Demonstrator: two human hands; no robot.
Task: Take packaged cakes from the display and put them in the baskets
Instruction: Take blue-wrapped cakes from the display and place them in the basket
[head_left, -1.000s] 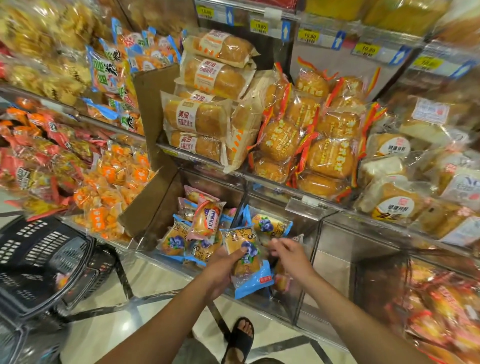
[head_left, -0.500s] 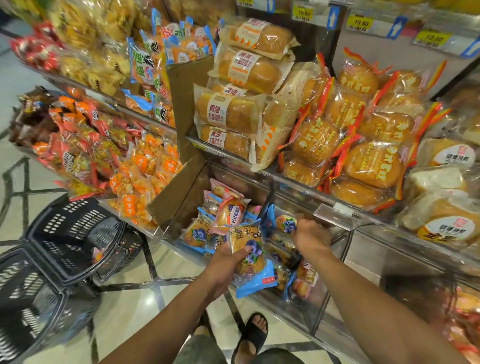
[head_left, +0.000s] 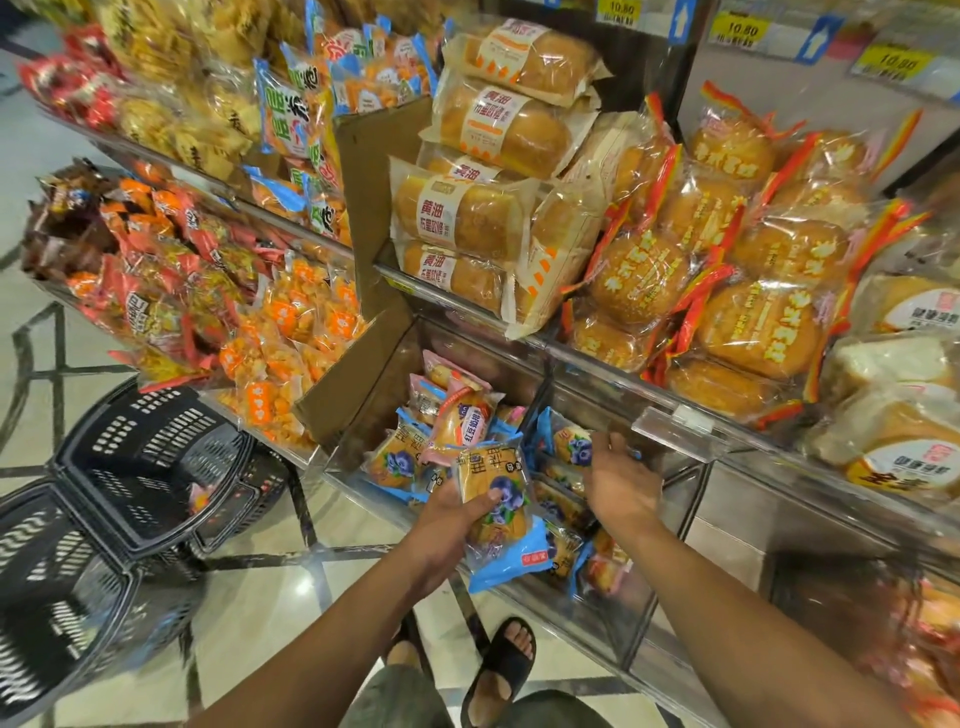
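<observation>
At the low clear bin (head_left: 639, 623) of the display, one handful taken and another cake within reach.
My left hand (head_left: 452, 525) grips a blueberry cake packet (head_left: 498, 499), perhaps two stacked, over the bin's near edge. My right hand (head_left: 621, 483) reaches into the right compartment onto a second packet (head_left: 571, 446); I cannot tell whether its fingers have closed. The black baskets (head_left: 145, 467) stand on the floor to the left, well apart. I judge much is left: many packets lie in the bin, this handful not yet dropped.

The right hand (head_left: 621, 486) buries its fingertips among packaged cakes (head_left: 570, 446) — grip unclear; left of the hands, the blurred baskets (head_left: 78, 561) run off-frame.
</observation>
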